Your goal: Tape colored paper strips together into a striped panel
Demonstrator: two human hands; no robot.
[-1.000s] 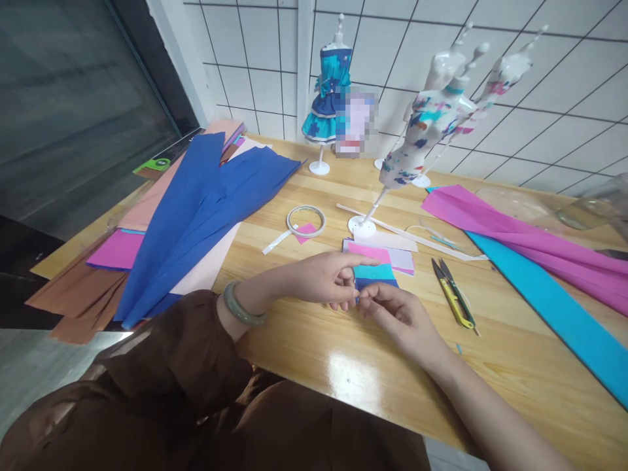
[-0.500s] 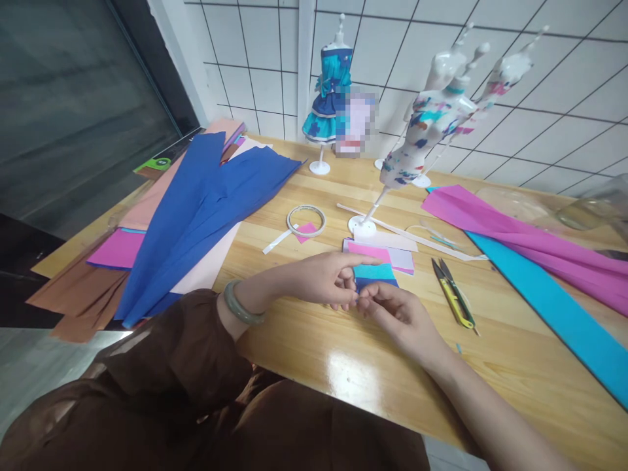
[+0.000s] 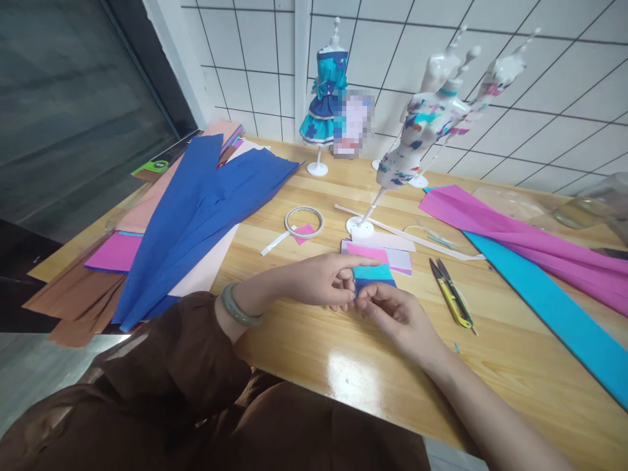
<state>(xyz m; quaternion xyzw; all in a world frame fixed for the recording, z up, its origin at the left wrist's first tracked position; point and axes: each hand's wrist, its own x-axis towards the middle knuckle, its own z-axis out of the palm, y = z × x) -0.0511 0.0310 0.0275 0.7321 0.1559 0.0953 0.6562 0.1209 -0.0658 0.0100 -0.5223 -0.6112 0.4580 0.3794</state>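
Note:
My left hand stretches its index finger over the layered paper pieces, while the thumb and other fingers curl closed. Its fingertips meet those of my right hand, which is closed in a pinch. Between them shows a tiny blue scrap, mostly hidden by the fingers. Just behind the hands lie a turquoise strip, a dark blue piece and a pink piece on the table. To the right of my right hand rest yellow-handled thread snips, blades pointing away from me.
Blue crepe paper covers other sheets at left. A tape roll lies mid-table. Behind stand a paint-marked mannequin and one in a blue dress. Magenta crepe paper and a turquoise band lie at right.
The view has shifted very slightly. My fingertips have moved a little against each other around the blue scrap; both hands otherwise keep their place.

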